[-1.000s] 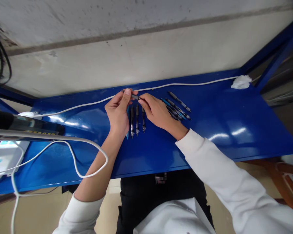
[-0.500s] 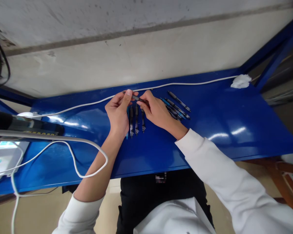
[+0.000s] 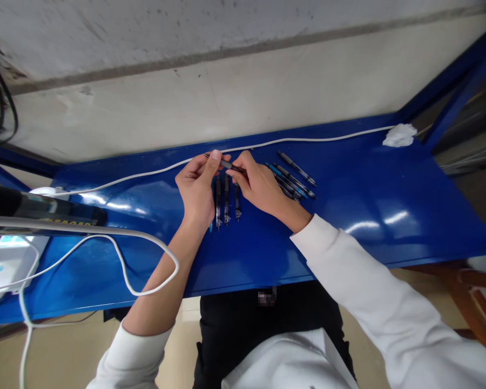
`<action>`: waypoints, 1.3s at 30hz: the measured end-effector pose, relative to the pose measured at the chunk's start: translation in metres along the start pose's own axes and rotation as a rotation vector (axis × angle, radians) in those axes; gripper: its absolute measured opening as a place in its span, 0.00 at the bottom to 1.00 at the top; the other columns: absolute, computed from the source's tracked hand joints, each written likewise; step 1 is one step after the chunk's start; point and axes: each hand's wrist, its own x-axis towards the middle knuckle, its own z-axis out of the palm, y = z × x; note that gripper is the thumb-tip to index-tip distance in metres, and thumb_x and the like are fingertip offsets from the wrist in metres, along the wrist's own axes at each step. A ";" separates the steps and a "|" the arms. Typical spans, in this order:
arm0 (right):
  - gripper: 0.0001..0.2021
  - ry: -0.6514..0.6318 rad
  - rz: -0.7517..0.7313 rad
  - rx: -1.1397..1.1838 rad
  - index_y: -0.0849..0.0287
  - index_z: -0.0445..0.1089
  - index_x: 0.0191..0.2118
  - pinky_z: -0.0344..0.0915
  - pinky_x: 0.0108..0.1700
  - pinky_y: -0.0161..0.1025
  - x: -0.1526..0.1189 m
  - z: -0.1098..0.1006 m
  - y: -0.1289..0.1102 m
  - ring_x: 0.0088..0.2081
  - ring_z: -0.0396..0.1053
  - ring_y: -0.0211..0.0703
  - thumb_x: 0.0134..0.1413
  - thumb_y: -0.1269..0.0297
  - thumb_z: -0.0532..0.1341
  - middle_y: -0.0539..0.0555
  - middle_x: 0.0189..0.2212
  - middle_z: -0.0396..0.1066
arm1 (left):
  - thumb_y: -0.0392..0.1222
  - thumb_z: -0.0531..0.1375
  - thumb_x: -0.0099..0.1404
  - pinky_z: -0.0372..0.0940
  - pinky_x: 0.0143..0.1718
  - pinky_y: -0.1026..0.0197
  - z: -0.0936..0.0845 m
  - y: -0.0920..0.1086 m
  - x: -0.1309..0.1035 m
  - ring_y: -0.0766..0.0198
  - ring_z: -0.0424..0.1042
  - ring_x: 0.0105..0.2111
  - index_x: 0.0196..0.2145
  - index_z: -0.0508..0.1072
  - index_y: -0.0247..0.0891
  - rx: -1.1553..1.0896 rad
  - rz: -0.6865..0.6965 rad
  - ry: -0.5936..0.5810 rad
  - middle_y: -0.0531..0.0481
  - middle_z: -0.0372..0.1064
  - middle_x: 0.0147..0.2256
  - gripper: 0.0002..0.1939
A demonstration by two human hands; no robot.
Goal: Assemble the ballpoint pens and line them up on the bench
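Note:
Between my two hands is a dark pen [image 3: 227, 164] with a grey grip, held slantwise above the table. My left hand [image 3: 197, 186] pinches its tip end between thumb and fingers. The other end lies in the closed fingers of my right hand [image 3: 256, 181], which hide part of the barrel. Below the hands several pens [image 3: 227, 200] lie side by side, black ones and a blue one partly covered by my left hand. To the right of my right hand rests a second group of black and blue pens [image 3: 294, 181], one of them [image 3: 296, 168] a little apart.
A white cable [image 3: 308, 139] runs along the back of the blue table [image 3: 348, 200] to a crumpled white wad [image 3: 400, 135]. At the left are a black cylindrical object [image 3: 44, 208], a white power strip [image 3: 12, 265] and a looped white cable [image 3: 174, 270] across my left forearm.
My left hand has shifted very slightly right and down along with the pen's tip end. My right hand and the pens on the table look unchanged.

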 end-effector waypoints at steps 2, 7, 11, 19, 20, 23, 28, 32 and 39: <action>0.13 0.015 -0.004 0.003 0.53 0.65 0.55 0.65 0.41 0.42 0.000 0.001 0.001 0.38 0.78 0.50 0.85 0.49 0.54 0.55 0.42 0.80 | 0.54 0.77 0.70 0.78 0.50 0.55 0.000 0.000 -0.001 0.57 0.85 0.47 0.34 0.84 0.41 -0.010 0.004 -0.007 0.46 0.85 0.42 0.15; 0.17 0.048 -0.037 -0.001 0.53 0.66 0.58 0.66 0.43 0.42 -0.001 0.001 -0.001 0.45 0.80 0.51 0.85 0.45 0.53 0.57 0.50 0.82 | 0.53 0.77 0.70 0.78 0.52 0.55 -0.001 -0.002 0.000 0.58 0.84 0.45 0.35 0.84 0.43 -0.018 0.026 -0.006 0.48 0.84 0.42 0.14; 0.18 0.020 -0.028 -0.021 0.53 0.66 0.52 0.63 0.42 0.42 0.000 -0.001 -0.002 0.39 0.77 0.48 0.88 0.47 0.48 0.55 0.42 0.80 | 0.54 0.77 0.70 0.77 0.51 0.56 -0.001 -0.001 0.001 0.59 0.84 0.45 0.35 0.84 0.42 -0.017 0.039 -0.004 0.47 0.84 0.41 0.15; 0.16 0.023 -0.005 -0.018 0.54 0.65 0.56 0.65 0.41 0.43 0.000 0.002 0.004 0.40 0.78 0.50 0.85 0.47 0.54 0.56 0.44 0.80 | 0.53 0.77 0.71 0.78 0.49 0.56 0.000 -0.001 0.000 0.58 0.84 0.45 0.34 0.84 0.42 -0.016 0.026 -0.007 0.47 0.84 0.41 0.14; 0.16 0.034 -0.014 -0.020 0.54 0.65 0.56 0.65 0.41 0.43 0.000 0.002 0.003 0.41 0.78 0.50 0.85 0.46 0.54 0.57 0.45 0.80 | 0.53 0.77 0.71 0.78 0.49 0.56 0.000 -0.001 0.000 0.58 0.84 0.45 0.35 0.84 0.42 -0.013 0.028 -0.002 0.47 0.84 0.41 0.14; 0.16 0.050 -0.061 -0.023 0.53 0.66 0.57 0.66 0.43 0.43 -0.001 0.002 0.001 0.43 0.78 0.50 0.86 0.46 0.52 0.56 0.47 0.79 | 0.54 0.77 0.71 0.78 0.50 0.56 -0.001 -0.001 0.001 0.59 0.84 0.44 0.35 0.84 0.43 0.018 0.033 0.019 0.48 0.85 0.41 0.14; 0.15 0.025 -0.088 -0.069 0.52 0.64 0.49 0.63 0.41 0.44 -0.001 0.001 0.000 0.40 0.75 0.50 0.88 0.50 0.47 0.57 0.44 0.77 | 0.54 0.77 0.71 0.77 0.49 0.58 -0.002 -0.002 0.002 0.60 0.83 0.43 0.34 0.84 0.42 0.022 0.042 0.033 0.47 0.85 0.41 0.15; 0.12 0.023 -0.051 -0.053 0.52 0.63 0.53 0.62 0.38 0.43 -0.001 0.000 0.003 0.37 0.74 0.49 0.86 0.50 0.51 0.56 0.42 0.77 | 0.53 0.76 0.72 0.76 0.46 0.58 -0.004 -0.003 0.005 0.60 0.83 0.42 0.34 0.84 0.42 0.026 0.059 0.038 0.47 0.85 0.41 0.15; 0.16 0.032 -0.075 -0.048 0.53 0.68 0.55 0.65 0.44 0.42 -0.001 -0.004 -0.003 0.44 0.77 0.48 0.87 0.49 0.49 0.56 0.47 0.80 | 0.54 0.75 0.73 0.77 0.45 0.58 -0.009 0.000 0.010 0.59 0.84 0.45 0.34 0.83 0.44 0.013 0.090 0.073 0.48 0.85 0.41 0.14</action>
